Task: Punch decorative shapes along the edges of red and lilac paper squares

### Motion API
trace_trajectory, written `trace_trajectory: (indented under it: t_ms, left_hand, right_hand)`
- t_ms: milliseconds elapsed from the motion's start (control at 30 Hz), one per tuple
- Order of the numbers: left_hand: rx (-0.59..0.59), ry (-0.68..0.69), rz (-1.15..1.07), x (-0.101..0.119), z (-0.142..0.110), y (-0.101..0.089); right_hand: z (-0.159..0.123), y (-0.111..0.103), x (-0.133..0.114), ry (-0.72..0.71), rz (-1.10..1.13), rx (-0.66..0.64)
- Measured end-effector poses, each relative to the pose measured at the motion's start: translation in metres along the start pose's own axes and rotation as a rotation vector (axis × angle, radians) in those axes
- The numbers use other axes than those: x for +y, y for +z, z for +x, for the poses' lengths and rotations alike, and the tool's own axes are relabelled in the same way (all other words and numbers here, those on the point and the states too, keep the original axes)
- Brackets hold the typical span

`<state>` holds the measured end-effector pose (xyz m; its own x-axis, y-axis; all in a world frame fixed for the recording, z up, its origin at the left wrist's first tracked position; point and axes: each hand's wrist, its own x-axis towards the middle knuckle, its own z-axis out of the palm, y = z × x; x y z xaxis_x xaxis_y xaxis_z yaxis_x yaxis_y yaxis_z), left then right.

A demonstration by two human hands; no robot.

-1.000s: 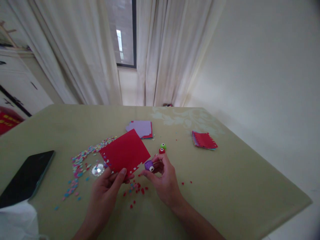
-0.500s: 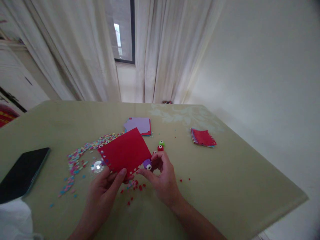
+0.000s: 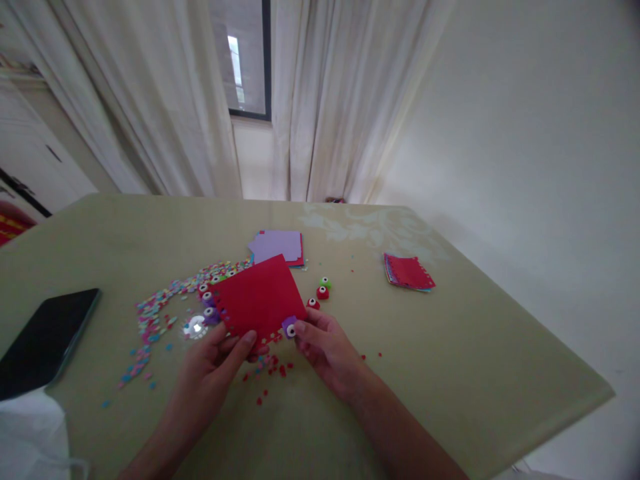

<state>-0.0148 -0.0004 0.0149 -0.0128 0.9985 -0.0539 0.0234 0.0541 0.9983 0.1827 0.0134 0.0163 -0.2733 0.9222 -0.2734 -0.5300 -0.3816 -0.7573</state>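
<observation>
A red sheet of paper (image 3: 260, 293) is tilted up above the table, with small shaped holes along its left and lower edges. My left hand (image 3: 215, 363) pinches its lower edge, thumb on top. At the sheet's lower right corner, my right hand (image 3: 327, 343) is closed around a small purple craft punch (image 3: 289, 327) with a white, dark-centred button. The punch sits at the paper's edge; whether the paper is in its slot I cannot tell. Red paper bits (image 3: 273, 363) lie below the sheet. Purple punches (image 3: 210, 315) stand partly hidden behind its left side.
Red and green punches (image 3: 323, 292) stand beyond my right hand. A band of colourful confetti (image 3: 155, 307) curves at left near a shiny clear disc (image 3: 195, 327). A phone (image 3: 47, 340), stacked lilac paper (image 3: 283, 245), stacked punched paper (image 3: 409, 273) and white cloth-like material (image 3: 33, 433) lie around.
My right thumb has moved up from below the punch onto its side by the button. The punch has shifted slightly left along the paper's edge. My left hand keeps its hold.
</observation>
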Motion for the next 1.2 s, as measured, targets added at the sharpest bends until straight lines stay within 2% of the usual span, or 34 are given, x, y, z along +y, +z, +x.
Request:
trace_trajectory:
  t_ms: [100,433,633,900,1200]
  left_hand:
    - [-0.011,-0.008,-0.011,0.0024,-0.0001,0.0007]
    - [-0.018,-0.012,-0.019,-0.0043,0.0017,0.0007]
    - [-0.022,-0.012,-0.018,-0.0023,0.0019,0.0006]
    - [-0.071,-0.045,-0.057,-0.0008,0.0013,0.0025]
    - [-0.054,-0.061,-0.067,0.0014,0.0019,0.0048]
  right_hand:
    - [0.0034,-0.0019,0.0028,0.004,-0.003,0.070]
    - [0.0067,-0.0029,0.0074,0.023,0.023,0.138]
    - [0.0037,-0.0010,0.0014,0.035,-0.042,0.080]
    - [0.0042,-0.0036,0.0023,0.022,-0.076,0.099]
    - [0.0043,-0.0045,0.0042,0.013,-0.123,0.086]
